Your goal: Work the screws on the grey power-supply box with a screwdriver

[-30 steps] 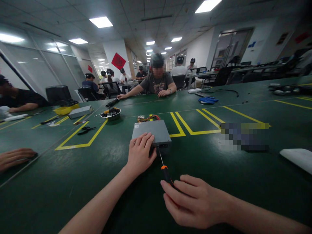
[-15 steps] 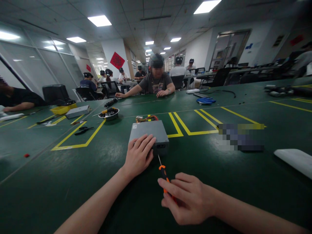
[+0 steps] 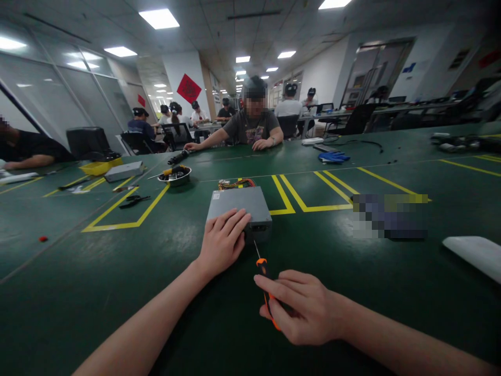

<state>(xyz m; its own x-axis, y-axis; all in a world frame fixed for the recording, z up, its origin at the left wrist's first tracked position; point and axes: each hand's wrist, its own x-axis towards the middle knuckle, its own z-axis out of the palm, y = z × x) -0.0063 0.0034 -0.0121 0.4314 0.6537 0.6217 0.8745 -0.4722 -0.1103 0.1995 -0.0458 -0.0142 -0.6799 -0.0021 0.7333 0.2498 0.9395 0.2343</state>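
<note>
Your right hand [image 3: 305, 308] has eased back, baring more orange handle of the slim screwdriver [image 3: 264, 271] it grips. Your left hand [image 3: 223, 243] lies flat and open on the smooth grey metal power supply [image 3: 250, 203], and the shaft's tip reaches the supply's front face. Coloured wires [image 3: 235, 183] trail behind.

Left hand [image 3: 221, 243] flat on grey box [image 3: 239, 209]; right hand [image 3: 303, 308] grips screwdriver [image 3: 265, 279]

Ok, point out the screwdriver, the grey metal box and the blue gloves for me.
screwdriver [image 3: 262, 267]: head view, on the orange handle next to the shaft.
grey metal box [image 3: 240, 202]: head view, on its flat top.
blue gloves [image 3: 332, 156]: head view, on the middle of the gloves.
</note>
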